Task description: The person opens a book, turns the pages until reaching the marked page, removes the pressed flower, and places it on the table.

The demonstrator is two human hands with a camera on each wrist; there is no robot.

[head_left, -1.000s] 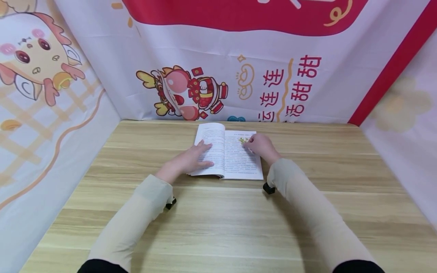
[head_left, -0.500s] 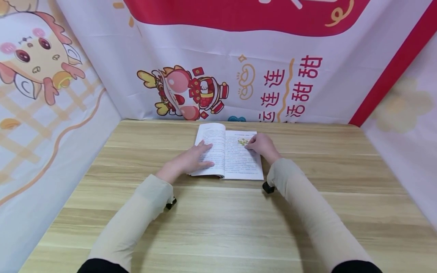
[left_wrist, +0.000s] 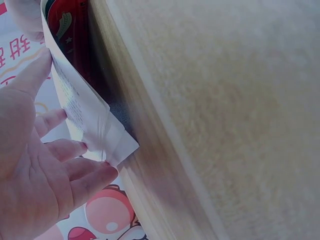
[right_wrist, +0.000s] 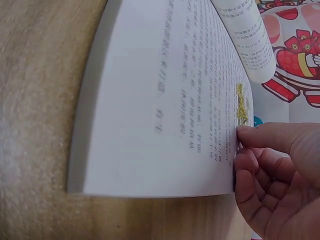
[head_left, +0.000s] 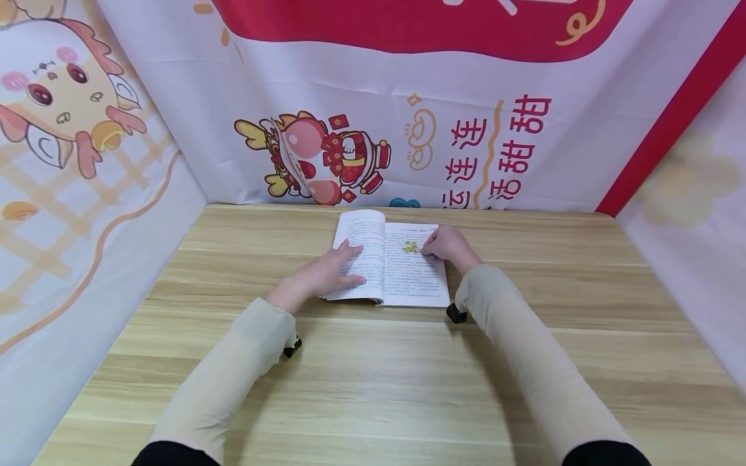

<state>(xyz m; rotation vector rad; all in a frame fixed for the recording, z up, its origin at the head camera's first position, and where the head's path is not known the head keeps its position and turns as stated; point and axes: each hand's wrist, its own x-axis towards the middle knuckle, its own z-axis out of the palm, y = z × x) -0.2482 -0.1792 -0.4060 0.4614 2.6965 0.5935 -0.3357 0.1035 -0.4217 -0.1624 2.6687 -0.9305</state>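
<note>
An open book lies on the wooden table near the back wall. My left hand rests flat on the left page with straight fingers; in the left wrist view that hand lies against the curved page. My right hand sits at the upper part of the right page, beside a small yellow picture. In the right wrist view its curled fingers pinch the outer edge of the right page.
Printed cloth banners with cartoon figures and red lettering wall in the table at the back and on both sides. Bare wood runs from the book to the near edge.
My right hand has slid slightly to the right along the page, uncovering the yellow picture. The left hand and the book have stayed put.
</note>
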